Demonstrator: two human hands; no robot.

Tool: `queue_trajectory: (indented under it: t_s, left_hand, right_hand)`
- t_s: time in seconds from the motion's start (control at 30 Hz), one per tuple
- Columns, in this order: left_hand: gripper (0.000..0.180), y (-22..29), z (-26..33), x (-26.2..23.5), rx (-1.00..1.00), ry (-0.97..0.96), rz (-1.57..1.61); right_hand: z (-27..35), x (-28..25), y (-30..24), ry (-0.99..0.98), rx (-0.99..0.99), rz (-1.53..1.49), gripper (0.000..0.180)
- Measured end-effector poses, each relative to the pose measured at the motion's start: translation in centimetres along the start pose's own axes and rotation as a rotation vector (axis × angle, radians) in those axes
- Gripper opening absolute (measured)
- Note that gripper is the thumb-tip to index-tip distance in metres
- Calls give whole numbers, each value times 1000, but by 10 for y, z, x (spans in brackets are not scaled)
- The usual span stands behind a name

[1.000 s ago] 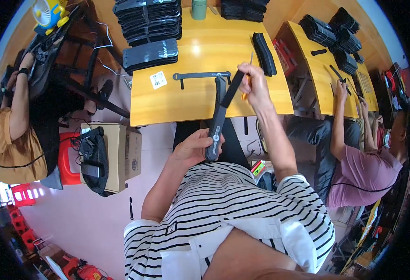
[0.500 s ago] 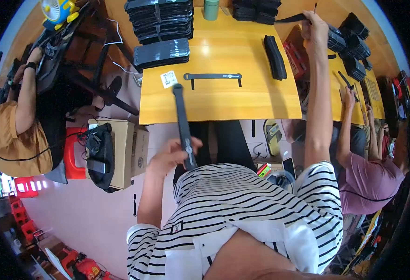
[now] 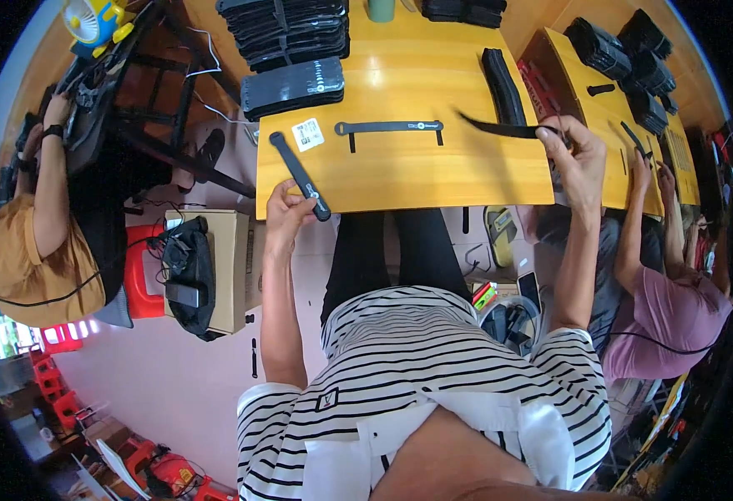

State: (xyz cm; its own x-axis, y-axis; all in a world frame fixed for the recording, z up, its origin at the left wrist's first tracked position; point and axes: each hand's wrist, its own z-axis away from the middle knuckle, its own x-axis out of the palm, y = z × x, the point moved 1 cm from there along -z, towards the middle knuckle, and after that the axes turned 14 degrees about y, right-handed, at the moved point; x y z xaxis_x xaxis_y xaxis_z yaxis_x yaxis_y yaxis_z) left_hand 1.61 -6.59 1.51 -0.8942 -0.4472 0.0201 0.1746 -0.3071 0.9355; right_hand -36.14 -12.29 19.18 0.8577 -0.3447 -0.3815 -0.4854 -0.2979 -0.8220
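My left hand (image 3: 290, 219) pinches the near end of a dark grey strap (image 3: 297, 173) with a rounded, holed far end, over the table's front left edge. Above the right side of the table, my right hand (image 3: 578, 159) grips a thin black strap (image 3: 504, 129) whose free end points left. A similar grey strap (image 3: 387, 128) lies crosswise on the table, with two short black strips below it. Beside its left end is a white printed label (image 3: 308, 134). A long stack of black strips (image 3: 502, 88) lies at the right.
The yellow wooden table (image 3: 433, 179) bears a stack of grey straps (image 3: 291, 86), taller black bundles (image 3: 285, 32) and a green cup (image 3: 381, 9). A cardboard box (image 3: 231, 275) stands on the floor at left. People in an orange shirt (image 3: 32, 259) and a pink shirt (image 3: 667, 321) work on either side.
My left hand has moved up and forward with the grey strap, to the table edge. My right hand has come down and nearer from the far right, bringing the black strap over the table.
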Motion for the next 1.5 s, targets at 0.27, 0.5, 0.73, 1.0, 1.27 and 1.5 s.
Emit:
queue_trajectory:
  t_s: [0.27,0.5,0.73,1.0,1.27,1.5]
  left_hand:
    - [19,-5,-1,2,101,256,-374]
    - [19,32,47,22,120,106,-326]
    - [20,47,94,118,-552,-488,259]
    - [23,18,72,125,27,7,202]
    - [22,18,73,122,75,2,171]
    - [19,21,41,78,-82,-45,212]
  right_hand:
    - [24,-2,13,-11,182,-145,10]
    - [36,3,9,-109,106,-267,8]
    - [71,52,1,-556,-129,-279,16]
    - [98,61,41,-315,603,-523,27]
    - [101,78,53,-281,711,-410,13]
    - [91,73,76,-180,811,-471,8]
